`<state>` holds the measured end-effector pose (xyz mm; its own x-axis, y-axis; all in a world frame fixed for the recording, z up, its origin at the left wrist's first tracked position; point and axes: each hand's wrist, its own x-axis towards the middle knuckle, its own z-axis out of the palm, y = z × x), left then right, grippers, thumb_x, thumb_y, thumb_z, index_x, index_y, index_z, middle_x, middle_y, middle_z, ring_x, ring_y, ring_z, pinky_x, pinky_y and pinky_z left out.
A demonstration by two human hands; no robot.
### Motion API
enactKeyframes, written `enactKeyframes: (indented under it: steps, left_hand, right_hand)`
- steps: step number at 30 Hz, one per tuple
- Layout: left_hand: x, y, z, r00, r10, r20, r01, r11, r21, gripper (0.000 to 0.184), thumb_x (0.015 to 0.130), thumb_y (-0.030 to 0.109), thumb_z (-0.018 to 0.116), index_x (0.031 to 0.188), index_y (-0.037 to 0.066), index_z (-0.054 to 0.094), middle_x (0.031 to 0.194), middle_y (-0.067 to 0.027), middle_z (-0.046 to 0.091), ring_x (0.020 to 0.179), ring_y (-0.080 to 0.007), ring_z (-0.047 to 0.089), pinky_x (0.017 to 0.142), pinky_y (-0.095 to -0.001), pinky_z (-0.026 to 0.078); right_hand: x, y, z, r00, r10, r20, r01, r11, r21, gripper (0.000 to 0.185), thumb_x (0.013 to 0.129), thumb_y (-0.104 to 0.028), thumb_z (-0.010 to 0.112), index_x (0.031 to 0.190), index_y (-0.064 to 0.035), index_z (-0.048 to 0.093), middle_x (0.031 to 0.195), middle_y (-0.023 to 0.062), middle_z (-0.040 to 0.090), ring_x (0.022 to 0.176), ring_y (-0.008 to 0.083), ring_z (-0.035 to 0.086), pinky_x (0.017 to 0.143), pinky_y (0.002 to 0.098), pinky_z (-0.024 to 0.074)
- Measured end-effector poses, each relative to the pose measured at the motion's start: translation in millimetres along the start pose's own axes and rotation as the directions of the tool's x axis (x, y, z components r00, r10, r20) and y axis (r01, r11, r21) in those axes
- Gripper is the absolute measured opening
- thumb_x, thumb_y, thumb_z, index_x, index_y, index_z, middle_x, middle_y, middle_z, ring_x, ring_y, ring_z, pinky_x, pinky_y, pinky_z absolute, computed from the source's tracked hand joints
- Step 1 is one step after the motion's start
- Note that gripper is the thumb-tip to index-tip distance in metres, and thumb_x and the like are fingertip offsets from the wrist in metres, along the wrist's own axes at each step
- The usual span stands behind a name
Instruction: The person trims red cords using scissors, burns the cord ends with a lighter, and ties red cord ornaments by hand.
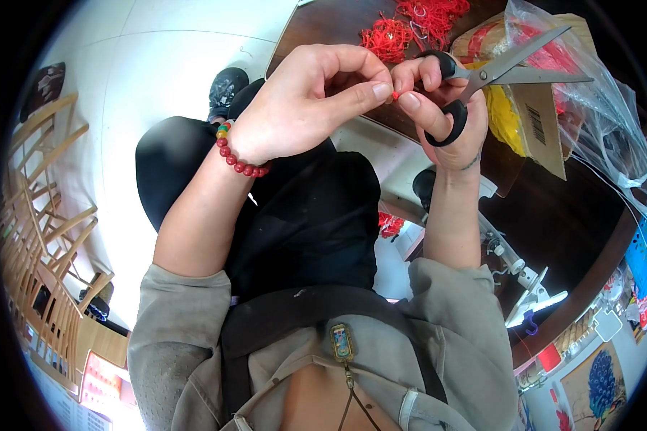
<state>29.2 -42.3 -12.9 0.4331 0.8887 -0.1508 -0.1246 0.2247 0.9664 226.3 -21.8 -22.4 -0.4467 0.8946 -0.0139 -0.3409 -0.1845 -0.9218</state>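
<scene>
My left hand (305, 100), with a beaded bracelet at its wrist, is closed in a pinch. Its thumb and forefinger meet on a small red piece (395, 95) that looks like knotted cord, mostly hidden by fingertips. From the other side, the thumb and forefinger of my right hand (438, 108) touch the same piece. Black-handled scissors (492, 73) hang on my right hand by their finger loops, blades apart and pointing right. Beyond the hands, tangled red cords (388, 39) lie on the dark table (323, 29).
Right of the scissors are a cardboard piece (539, 126), a yellow packet (505, 118) and a clear plastic bag (611, 129). White metal equipment (528, 284) stands beside the table's lower part. Wooden chairs (47, 251) line the left side. My knees are below the hands.
</scene>
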Motion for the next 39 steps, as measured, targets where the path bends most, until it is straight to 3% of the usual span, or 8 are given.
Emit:
enactKeyframes:
  steps: [6,9,12,15,18,24,39]
  left_hand:
    - [0,0,0,1.000,0.014,0.021,-0.013,0.999,-0.045,0.013,0.093,0.013,0.057,0.094,0.001,0.060,0.082,0.0049,0.056,0.076,-0.0007,0.047,0.067,-0.0158,0.039]
    - [2,-5,5,0.991,0.100,-0.092,-0.107,0.991,-0.078,0.009,0.091,0.009,0.060,0.096,0.001,0.059,0.081,0.0046,0.056,0.072,-0.0005,0.047,0.062,-0.0155,0.038]
    - [-2,-1,-1,0.945,0.155,-0.289,-0.101,0.976,0.192,0.007,0.087,0.003,0.063,0.093,0.000,0.062,0.080,0.0034,0.055,0.068,-0.0008,0.047,0.059,-0.0156,0.037]
    - [-3,-3,0,0.941,0.280,-0.190,-0.236,0.946,0.224,0.006,0.083,0.000,0.066,0.089,-0.001,0.065,0.079,0.0023,0.055,0.067,-0.0013,0.048,0.057,-0.0158,0.037]
    - [-2,-4,4,0.928,0.312,-0.203,-0.247,0.925,0.289,0.008,0.081,-0.001,0.067,0.089,-0.003,0.067,0.079,0.0007,0.055,0.068,-0.0034,0.049,0.060,-0.0166,0.038]
    - [-3,-2,3,0.927,0.308,-0.214,-0.223,0.911,0.346,0.009,0.081,-0.001,0.066,0.090,-0.004,0.066,0.080,-0.0006,0.056,0.069,-0.0046,0.052,0.061,-0.0169,0.040]
    - [-2,-2,1,0.900,0.365,-0.237,-0.217,0.849,0.482,0.006,0.081,0.002,0.065,0.085,-0.002,0.065,0.076,-0.0010,0.055,0.063,-0.0053,0.048,0.057,-0.0185,0.037]
  right_hand:
    - [-1,3,0,1.000,0.008,-0.006,-0.007,1.000,0.014,0.025,0.076,0.006,0.067,0.087,-0.0051,0.048,0.089,0.0085,0.060,0.077,0.0086,0.053,0.068,0.0198,0.0439]
    - [-3,5,3,0.993,-0.009,-0.119,0.010,1.000,0.012,0.024,0.076,0.006,0.066,0.088,-0.0044,0.047,0.088,0.0093,0.060,0.077,0.0095,0.053,0.069,0.0205,0.0435]
    - [-2,9,13,0.966,-0.104,-0.234,0.138,0.982,0.131,0.024,0.077,0.005,0.066,0.088,-0.0035,0.047,0.087,0.0101,0.060,0.076,0.0110,0.054,0.071,0.0216,0.0434]
    - [-3,11,21,0.931,-0.142,-0.335,0.204,0.966,0.157,0.024,0.076,0.007,0.065,0.088,-0.0026,0.047,0.087,0.0116,0.061,0.079,0.0130,0.056,0.074,0.0239,0.0450]
    - [-4,14,28,0.898,-0.169,-0.407,0.221,0.972,0.082,0.024,0.076,0.009,0.065,0.089,-0.0018,0.048,0.087,0.0128,0.062,0.081,0.0144,0.058,0.078,0.0262,0.0467]
    - [-3,17,37,0.886,-0.268,-0.378,0.259,0.963,-0.076,0.024,0.077,0.009,0.066,0.092,-0.0013,0.049,0.088,0.0122,0.063,0.081,0.0144,0.059,0.078,0.0264,0.0488]
    - [-1,17,44,0.887,-0.289,-0.359,0.228,0.952,-0.205,0.024,0.076,0.010,0.066,0.089,-0.0020,0.049,0.087,0.0095,0.062,0.081,0.0122,0.059,0.076,0.0237,0.0495]
